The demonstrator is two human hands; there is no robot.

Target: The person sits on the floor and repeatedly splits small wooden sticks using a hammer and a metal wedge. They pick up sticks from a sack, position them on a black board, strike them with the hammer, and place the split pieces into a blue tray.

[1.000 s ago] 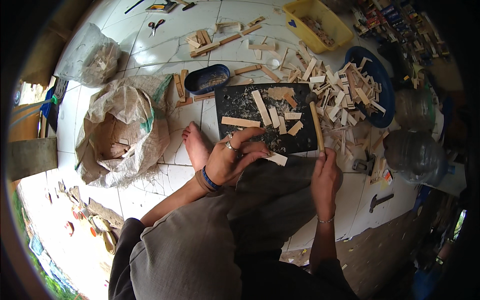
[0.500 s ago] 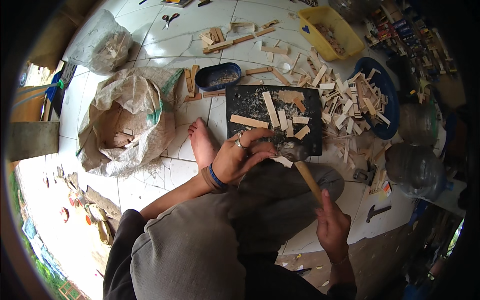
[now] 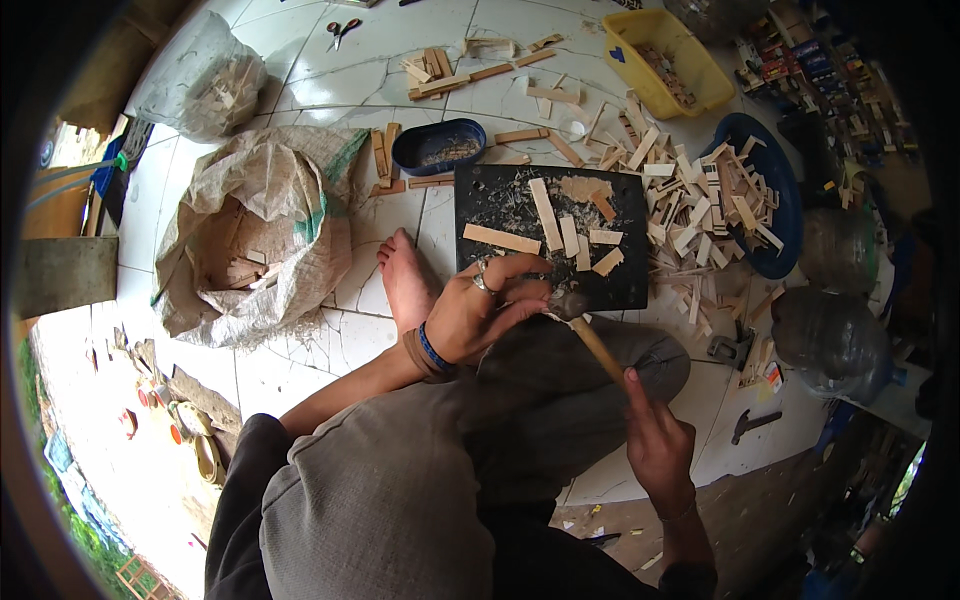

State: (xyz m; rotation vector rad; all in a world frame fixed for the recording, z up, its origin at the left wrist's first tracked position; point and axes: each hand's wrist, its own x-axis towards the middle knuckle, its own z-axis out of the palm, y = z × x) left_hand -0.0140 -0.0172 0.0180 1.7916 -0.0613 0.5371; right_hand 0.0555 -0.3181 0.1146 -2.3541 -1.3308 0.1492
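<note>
My right hand [image 3: 657,438] is wrapped round the wooden handle of a hammer [image 3: 598,347], whose dark head lies right by my left fingertips. My left hand [image 3: 492,308], with rings and a blue wristband, pinches a small pale wood piece at the near edge of a black board [image 3: 630,285]. Most of that piece is hidden behind the fingers and the hammer head. On the board lie several flat wood strips, among them a long strip [image 3: 545,213] and one lying crosswise [image 3: 501,238], amid shavings.
Right of the board, a heap of wood pieces [image 3: 690,215] spills from a blue basin [image 3: 775,170]. Beyond stands a yellow tub [image 3: 625,70]. A blue oval tray [image 3: 480,135] and an open woven sack [image 3: 190,230] are leftward. A second hammer [image 3: 755,425] lies at right.
The hammer head has moved slightly left and up onto the wood piece at my left fingertips, and my right hand rose a little with it. The wood piece now shows less.
</note>
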